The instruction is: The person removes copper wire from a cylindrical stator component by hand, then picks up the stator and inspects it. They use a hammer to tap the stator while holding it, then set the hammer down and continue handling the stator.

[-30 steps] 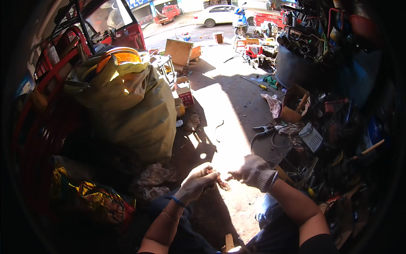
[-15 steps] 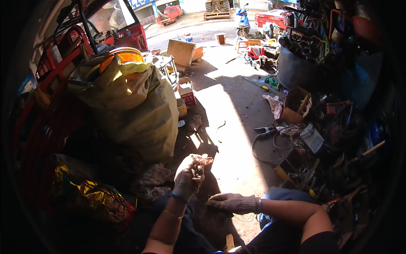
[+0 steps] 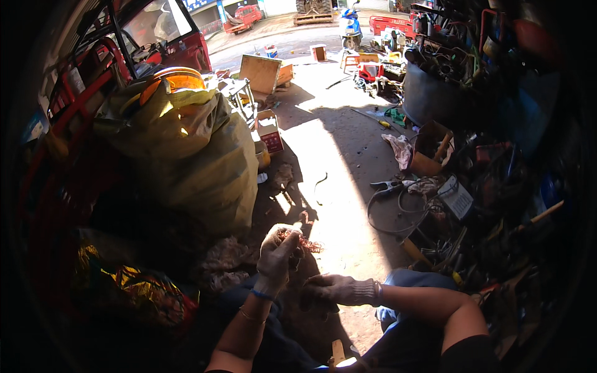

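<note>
My left hand (image 3: 275,258), in a pale work glove, is closed around a tangled bundle of reddish, copper-coloured wire (image 3: 311,245). Loose strands stick out past the fingers into the sunlight. Lower and to the right, my right hand (image 3: 341,290), gloved too, reaches in from the side with its fingers curled down. Dark shadow below hides what those fingers hold, if anything. A short piece of wood (image 3: 337,351) stands up between my legs near the lower edge.
A large stuffed olive sack (image 3: 211,168) stands at left, with a shiny bag (image 3: 149,292) nearer me. On the right lie a clamp with cable (image 3: 387,186), a rusty container (image 3: 429,163) and heaped tools. A big metal drum (image 3: 429,96) stands beyond them.
My left hand has turned a little, and the copper-coloured strands now spread farther right and upward from it. The right hand has stayed nearly in place. The whole view has shifted slightly.
</note>
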Demonstrator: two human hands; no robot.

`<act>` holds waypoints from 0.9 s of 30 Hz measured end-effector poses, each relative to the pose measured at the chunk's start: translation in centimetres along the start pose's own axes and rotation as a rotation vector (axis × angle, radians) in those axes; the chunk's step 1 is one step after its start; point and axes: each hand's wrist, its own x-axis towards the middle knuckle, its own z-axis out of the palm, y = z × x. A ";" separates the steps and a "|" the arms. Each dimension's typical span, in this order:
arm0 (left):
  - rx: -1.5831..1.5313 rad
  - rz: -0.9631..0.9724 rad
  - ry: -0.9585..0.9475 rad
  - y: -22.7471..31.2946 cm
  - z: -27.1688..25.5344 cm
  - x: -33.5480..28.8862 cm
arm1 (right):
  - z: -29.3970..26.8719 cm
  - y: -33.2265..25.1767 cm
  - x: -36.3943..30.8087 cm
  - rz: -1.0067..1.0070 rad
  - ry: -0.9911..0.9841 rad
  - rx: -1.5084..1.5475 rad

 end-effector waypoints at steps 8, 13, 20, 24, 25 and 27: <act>0.142 -0.253 -0.469 1.1 -1.7 -0.7 | -7.9 -1.6 -1.3 -0.044 -0.081 -0.014; 1.189 0.402 -0.188 0.4 -0.7 -0.2 | -5.2 -1.2 -1.5 -0.005 -0.090 -0.045; -0.336 -0.358 -0.108 -0.6 -0.2 -0.4 | -0.9 1.2 1.3 -0.009 -0.074 -0.010; -0.437 -0.469 -0.383 0.3 -0.3 -1.1 | -3.8 -0.6 0.3 -0.038 -0.091 -0.147; -0.400 -0.476 -0.490 0.7 -0.4 -1.1 | -4.9 -1.3 -0.1 -0.130 -0.144 -0.202; 0.013 -0.451 -0.557 1.3 -0.5 -1.2 | -6.5 -2.4 -0.9 0.037 -0.150 -0.653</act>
